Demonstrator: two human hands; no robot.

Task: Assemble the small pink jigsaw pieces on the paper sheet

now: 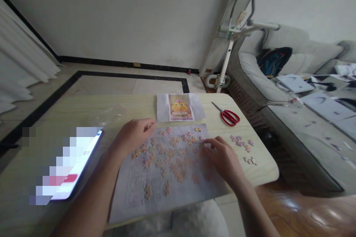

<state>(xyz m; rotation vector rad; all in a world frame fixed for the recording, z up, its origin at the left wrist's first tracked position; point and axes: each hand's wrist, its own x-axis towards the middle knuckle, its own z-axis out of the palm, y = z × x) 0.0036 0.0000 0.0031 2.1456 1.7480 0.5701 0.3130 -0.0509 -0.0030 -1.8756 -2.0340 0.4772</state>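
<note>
Many small jigsaw puzzle pieces point(178, 172), mostly orange, pink and yellow, lie scattered over a printed sheet of paper point(133, 207) on the table. My left hand point(139, 133) is over the sheet's far left edge, its fingers curled inward; what they hold, if anything, is hidden. On the right side of the sheet, my right hand point(222, 155) has thumb and index finger bent toward each other at a pinkish puzzle piece point(201, 139). Beyond the sheet lies a paper with a printed picture point(180, 107) of yellow figures.
Red-handled scissors point(229, 117) lie at the table's far right. Purple puzzle pieces point(241, 142) and pale pieces point(250, 160) sit near the right edge. A lit phone point(80, 166) and a clear plastic bag point(107, 114) are on the left. A sofa point(294, 118) stands to the right.
</note>
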